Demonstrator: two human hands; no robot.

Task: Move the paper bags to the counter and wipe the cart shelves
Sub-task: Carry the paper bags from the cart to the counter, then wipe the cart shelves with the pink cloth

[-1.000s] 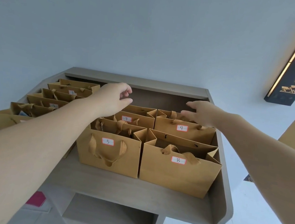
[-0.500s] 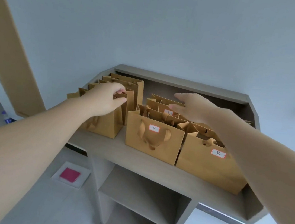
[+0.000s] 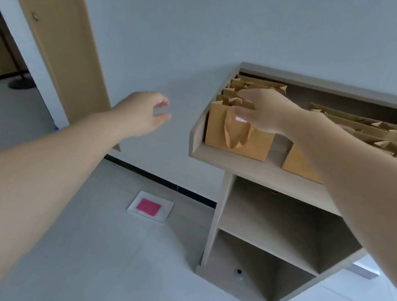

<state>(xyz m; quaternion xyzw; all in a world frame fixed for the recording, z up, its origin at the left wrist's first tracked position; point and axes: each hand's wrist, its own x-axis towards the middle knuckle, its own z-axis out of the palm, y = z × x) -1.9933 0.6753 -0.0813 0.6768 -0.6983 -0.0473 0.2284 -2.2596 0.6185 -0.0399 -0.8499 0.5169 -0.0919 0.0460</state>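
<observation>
The counter (image 3: 252, 164) now sits at the right of my view, which has swung left since a second ago, its top carrying the bags (image 3: 240, 135) in rows along the left end and more at the right. My right hand (image 3: 263, 113) has crossed from the right rows to the front left bag, fingers relaxed and touching its rim, gripping nothing. My left hand (image 3: 144, 114) has left the bags and hangs loose, empty, over the floor; I judge bag-moving nearly done, wiping next, cart unseen.

No words or numbers can be read here. The front paper bag (image 3: 240, 136) at the left end of the counter (image 3: 259, 168) has a small white label (image 3: 242, 119). The right hand (image 3: 262, 110) hides most of it, and the rest is too blurry to read
</observation>
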